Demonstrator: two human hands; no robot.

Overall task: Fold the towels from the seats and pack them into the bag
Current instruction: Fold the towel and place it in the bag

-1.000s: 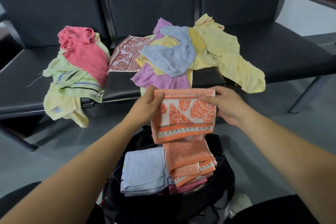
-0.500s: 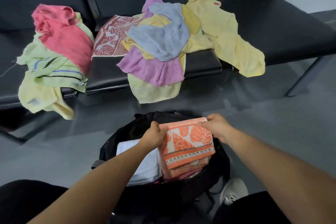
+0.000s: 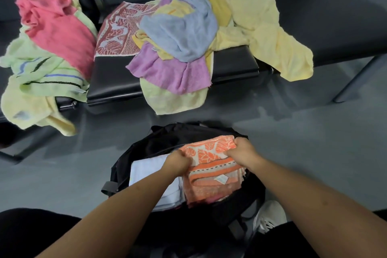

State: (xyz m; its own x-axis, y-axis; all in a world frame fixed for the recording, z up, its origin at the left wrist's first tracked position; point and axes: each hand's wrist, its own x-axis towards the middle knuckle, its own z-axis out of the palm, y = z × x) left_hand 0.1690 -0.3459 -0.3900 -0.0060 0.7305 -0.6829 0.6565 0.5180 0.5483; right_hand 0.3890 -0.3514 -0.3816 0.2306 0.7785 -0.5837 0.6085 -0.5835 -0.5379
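Head view: left hand [image 3: 179, 163] and right hand [image 3: 240, 150] each grip opposite edges of folded orange towel [image 3: 211, 163], which sits in open black bag [image 3: 159, 144] on floor, beside folded pale blue towel [image 3: 146, 168]. Loose towels [image 3: 176, 33] heaped on black seats [image 3: 113, 79] behind.

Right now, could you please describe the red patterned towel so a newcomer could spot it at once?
Find the middle black seat beyond the bag. The red patterned towel lies flat at its back, between the pink towel and the pile. It alone is red with pale leaf shapes.
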